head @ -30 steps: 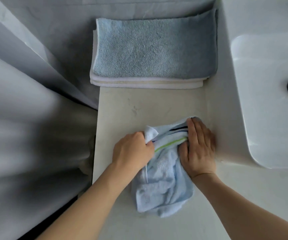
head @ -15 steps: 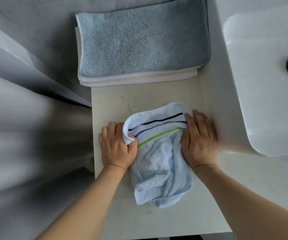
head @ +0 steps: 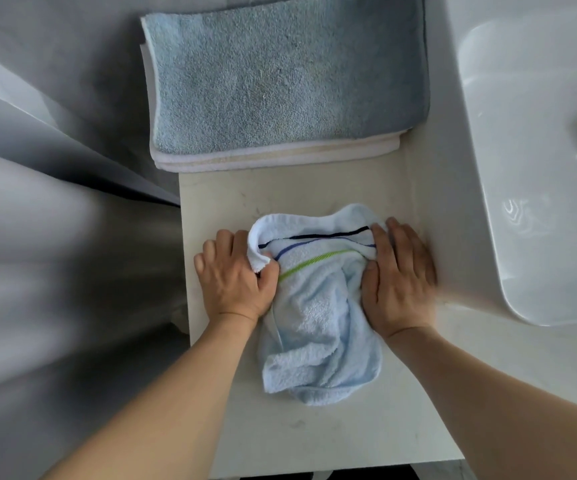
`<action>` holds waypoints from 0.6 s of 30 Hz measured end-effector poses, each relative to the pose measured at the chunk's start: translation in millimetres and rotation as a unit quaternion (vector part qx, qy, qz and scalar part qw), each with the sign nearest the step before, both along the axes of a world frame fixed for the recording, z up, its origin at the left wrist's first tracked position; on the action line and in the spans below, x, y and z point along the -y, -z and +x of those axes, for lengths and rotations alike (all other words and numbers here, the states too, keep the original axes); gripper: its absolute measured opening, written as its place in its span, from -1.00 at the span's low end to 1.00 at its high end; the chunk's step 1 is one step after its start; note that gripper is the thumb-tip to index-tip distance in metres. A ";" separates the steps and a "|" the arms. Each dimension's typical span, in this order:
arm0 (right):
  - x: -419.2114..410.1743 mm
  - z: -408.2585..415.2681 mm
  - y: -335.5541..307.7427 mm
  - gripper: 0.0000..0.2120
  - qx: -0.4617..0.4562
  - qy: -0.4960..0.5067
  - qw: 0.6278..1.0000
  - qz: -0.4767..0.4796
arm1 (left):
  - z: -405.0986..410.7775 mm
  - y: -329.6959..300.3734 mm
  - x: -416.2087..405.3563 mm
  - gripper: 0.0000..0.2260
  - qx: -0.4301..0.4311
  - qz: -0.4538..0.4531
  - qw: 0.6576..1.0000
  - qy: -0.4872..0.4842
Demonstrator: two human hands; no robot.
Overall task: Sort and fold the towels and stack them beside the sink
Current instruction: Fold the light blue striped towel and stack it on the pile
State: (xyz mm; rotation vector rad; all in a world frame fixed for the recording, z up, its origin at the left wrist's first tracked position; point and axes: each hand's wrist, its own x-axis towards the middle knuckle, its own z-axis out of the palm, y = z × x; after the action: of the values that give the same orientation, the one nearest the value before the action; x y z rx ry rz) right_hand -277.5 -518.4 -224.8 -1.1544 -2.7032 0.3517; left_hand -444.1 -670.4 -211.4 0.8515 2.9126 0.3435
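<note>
left hand (head: 233,277) grips the striped towel (head: 318,306) left of the sink (head: 522,168), right hand (head: 399,278) pressing it with flat fingers.

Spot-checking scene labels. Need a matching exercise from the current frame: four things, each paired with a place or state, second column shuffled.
Things:
1. left hand
2. right hand
3. striped towel
4. folded stack

States:
A. lies crumpled on the counter
B. pinches a towel corner
C. sits at the counter's far end, blue-grey towel on top
D. presses flat on the towel's edge, sink side

Pairs: 1-B, 2-D, 3-A, 4-C
</note>
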 end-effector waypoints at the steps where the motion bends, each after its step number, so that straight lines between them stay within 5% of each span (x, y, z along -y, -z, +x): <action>1: 0.2 -0.2 -0.1 -0.49 0.000 0.000 1.000 0.002 | -0.4 0.5 0.1 -0.71 0.000 0.003 1.000 0.000; 18: -0.2 -1.1 -0.5 -0.50 0.003 -0.005 1.000 -0.008 | -0.5 3.2 0.9 -0.72 -0.018 0.025 1.000 0.001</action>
State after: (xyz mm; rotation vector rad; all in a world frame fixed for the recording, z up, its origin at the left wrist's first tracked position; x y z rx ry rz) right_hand -278.7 -518.2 -224.4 -1.1475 -2.7184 0.3725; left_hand -444.6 -671.3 -214.6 0.8763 2.9481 0.4056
